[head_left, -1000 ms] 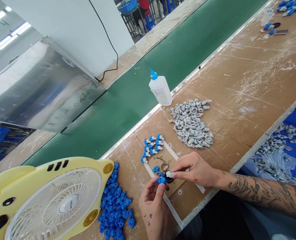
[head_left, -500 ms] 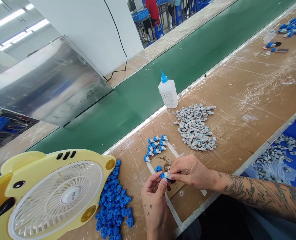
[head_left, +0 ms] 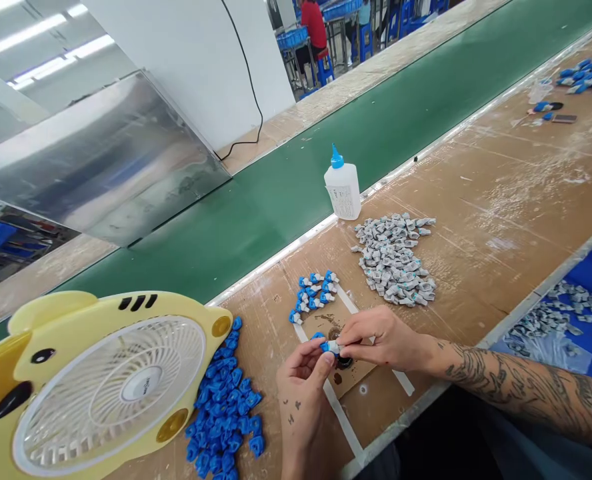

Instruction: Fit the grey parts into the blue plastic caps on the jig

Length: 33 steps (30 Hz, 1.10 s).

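Between my two hands is a small blue-and-grey plastic part [head_left: 332, 347]. The thumb and fingers of my left hand [head_left: 303, 377] pinch its blue end. My right hand [head_left: 376, 337] grips the grey end from the other side. Just behind it another blue piece [head_left: 318, 335] lies on a brown board [head_left: 359, 385], partly hidden by my fingers. Dark wet stains mark that board. Beyond my hands stands a group of joined blue-and-grey parts [head_left: 313, 293]. Loose blue pieces [head_left: 226, 407] are heaped left of my left hand, and grey pieces [head_left: 396, 260] are piled past my right hand.
A yellow animal-shaped fan [head_left: 111, 387] fills the lower left. Behind the grey pile stands a white bottle [head_left: 343, 190] with a blue nozzle. A green conveyor belt [head_left: 276, 220] runs along the table's far side. A blue bin [head_left: 583, 280] with grey pieces sits below the right edge.
The view has shifted slightly. Both hands keep their hold on the blue-and-grey part, which has turned a little between my fingers.
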{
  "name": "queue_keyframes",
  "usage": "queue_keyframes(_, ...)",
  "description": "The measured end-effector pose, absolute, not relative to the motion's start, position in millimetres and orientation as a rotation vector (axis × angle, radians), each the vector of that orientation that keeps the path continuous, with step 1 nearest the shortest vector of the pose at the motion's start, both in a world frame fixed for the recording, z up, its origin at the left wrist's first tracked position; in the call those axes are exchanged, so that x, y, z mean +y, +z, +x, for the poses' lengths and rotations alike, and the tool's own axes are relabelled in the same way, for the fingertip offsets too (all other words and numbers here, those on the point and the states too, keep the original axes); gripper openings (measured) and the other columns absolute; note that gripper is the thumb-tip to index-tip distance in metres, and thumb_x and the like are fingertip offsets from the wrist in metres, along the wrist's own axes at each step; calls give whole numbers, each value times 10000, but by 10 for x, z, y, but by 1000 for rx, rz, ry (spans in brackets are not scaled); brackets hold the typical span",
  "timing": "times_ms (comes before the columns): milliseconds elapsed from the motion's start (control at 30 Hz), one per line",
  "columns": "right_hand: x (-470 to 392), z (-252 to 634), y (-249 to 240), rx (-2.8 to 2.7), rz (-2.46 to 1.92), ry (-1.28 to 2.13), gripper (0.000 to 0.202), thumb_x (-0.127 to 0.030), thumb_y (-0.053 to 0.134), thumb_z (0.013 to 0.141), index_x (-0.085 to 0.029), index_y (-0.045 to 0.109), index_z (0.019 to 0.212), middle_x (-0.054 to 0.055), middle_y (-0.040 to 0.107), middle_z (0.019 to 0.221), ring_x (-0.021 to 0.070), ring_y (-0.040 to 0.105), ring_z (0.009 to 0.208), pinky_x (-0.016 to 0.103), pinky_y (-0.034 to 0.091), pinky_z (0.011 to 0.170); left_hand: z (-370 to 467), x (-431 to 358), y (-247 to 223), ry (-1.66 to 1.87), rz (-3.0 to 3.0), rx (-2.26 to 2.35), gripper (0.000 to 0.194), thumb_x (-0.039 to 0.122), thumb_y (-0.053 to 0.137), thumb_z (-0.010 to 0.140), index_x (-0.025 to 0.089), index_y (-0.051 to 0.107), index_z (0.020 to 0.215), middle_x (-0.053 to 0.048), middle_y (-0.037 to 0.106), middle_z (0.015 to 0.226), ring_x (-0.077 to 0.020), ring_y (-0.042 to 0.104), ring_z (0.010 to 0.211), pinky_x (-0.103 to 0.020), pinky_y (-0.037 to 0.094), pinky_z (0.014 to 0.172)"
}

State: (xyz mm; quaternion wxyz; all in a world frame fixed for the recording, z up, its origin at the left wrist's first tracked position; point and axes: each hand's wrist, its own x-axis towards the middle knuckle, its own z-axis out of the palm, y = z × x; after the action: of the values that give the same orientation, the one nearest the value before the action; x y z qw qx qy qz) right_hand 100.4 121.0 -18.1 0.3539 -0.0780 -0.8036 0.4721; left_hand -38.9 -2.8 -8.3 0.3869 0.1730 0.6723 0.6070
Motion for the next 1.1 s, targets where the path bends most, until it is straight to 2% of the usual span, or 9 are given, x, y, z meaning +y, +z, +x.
queue_keyframes(133, 1494, 1028, -93, -2286, -198, 1057, 154, -261, 684, 929, -150, 766, 996, 81, 773, 956, 160, 717, 871, 239, 548, 805, -740, 61, -46, 1535, 628, 1930, 338, 385, 851, 556, 172, 789, 811, -94, 791, 815, -238, 747, 755, -323, 616, 700)
queue_keyframes(267, 2044, 1023, 161, -2701, -569, 624, 146, -212, 634, 938, -152, 768, 940, 92, 757, 919, 209, 696, 902, 317, 523, 856, -1279, 266, -42, 1380, 883, 2285, 317, 404, 700, 647, 188, 776, 866, -84, 802, 879, -251, 754, 823, -365, 608, 780)
queue_keyframes(367, 2397, 934, 275, -2967, -847, 263, 173, -208, 615, 939, -133, 754, 1009, 137, 746, 989, 262, 679, 1007, 343, 499, 899, -1499, 452, -107, 1249, 959, 2385, 236, 306, 677, 650, 194, 768, 836, -72, 791, 780, -252, 750, 753, -377, 600, 750)
queue_keyframes(433, 2524, 843, 258, -3034, -887, 192, 195, -184, 638, 911, -117, 743, 1060, 162, 741, 1029, 292, 677, 1041, 350, 501, 890, -1501, 549, -182, 1171, 1009, 2416, 194, 249, 677, 660, 202, 765, 827, -51, 775, 712, -242, 743, 697, -362, 596, 709)
queue_keyframes(533, 2584, 725, 147, -3082, -869, 196, 214, -83, 615, 865, -98, 752, 1030, 188, 738, 1020, 313, 695, 1013, 351, 515, 841, -1401, 601, -280, 1042, 1114, 2473, 146, 220, 642, 749, 212, 761, 833, -44, 786, 776, -220, 750, 749, -331, 592, 732)
queue_keyframes(633, 2602, 678, 50, -3115, -857, 196, 254, -13, 557, 841, -84, 760, 976, 207, 733, 996, 323, 705, 984, 352, 518, 806, -1372, 506, -254, 865, 1202, 2599, 211, 214, 571, 852, 205, 762, 942, -62, 791, 916, -212, 743, 844, -330, 580, 811)
queue_keyframes(767, 2648, 698, 26, -3123, -840, 210, 251, -10, 547, 832, -80, 756, 952, 206, 732, 960, 318, 710, 945, 352, 515, 794, -1527, 277, -50, 497, 1296, 2819, 345, 95, 450, 883, 163, 740, 1055, -147, 734, 1138, -281, 676, 1061, -415, 504, 965)
queue_keyframes(900, 2634, 770, 46, -2964, -722, 370, 268, -111, 506, 928, -122, 723, 1084, 150, 737, 1023, 247, 704, 927, 318, 525, 804, -1674, 170, 81, 94, 1363, 2865, 368, 3, 444, 816, 141, 745, 978, -185, 713, 1051, -328, 639, 1083, -420, 478, 945)
queue_keyframes(1100, 2334, 989, 96, -2551, -523, 833, 291, -111, 543, 876, -184, 748, 1069, 65, 744, 969, 177, 681, 892, 294, 527, 850, -1779, 213, 140, -202, 1441, 2743, 277, 24, 475, 819, 138, 723, 867, -166, 689, 911, -306, 670, 892, -390, 498, 837)
